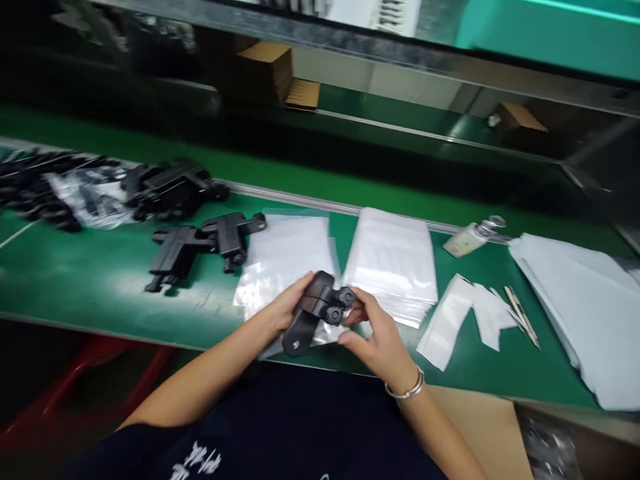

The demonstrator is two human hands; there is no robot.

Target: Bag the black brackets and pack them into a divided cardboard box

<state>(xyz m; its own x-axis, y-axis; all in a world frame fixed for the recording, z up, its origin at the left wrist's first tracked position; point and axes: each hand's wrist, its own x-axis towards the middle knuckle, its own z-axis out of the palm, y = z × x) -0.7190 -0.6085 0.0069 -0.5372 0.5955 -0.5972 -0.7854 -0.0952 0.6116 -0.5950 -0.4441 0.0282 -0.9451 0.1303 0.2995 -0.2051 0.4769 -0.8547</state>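
A black plastic part (311, 308) with two round knobs is held over the front edge of the green table, above clear plastic bags. My left hand (291, 301) grips its left side, the fingers mostly hidden behind it. At the knobs on its right side is my right hand (374, 333), fingers curled, thumb apart, fingertips touching or very close to the part. Flat clear bags (287, 257) lie beneath and behind the part, and a thicker stack of bags (393, 257) lies to the right.
Similar black parts (175, 253) lie on the green table (100, 273) at left, near a heap of black pieces (37, 187). Rightward are a small bottle (470, 239), white label strips (447, 323), tweezers (523, 317) and white sheets (590, 307). A metal-edged shelf (320, 33) spans above.
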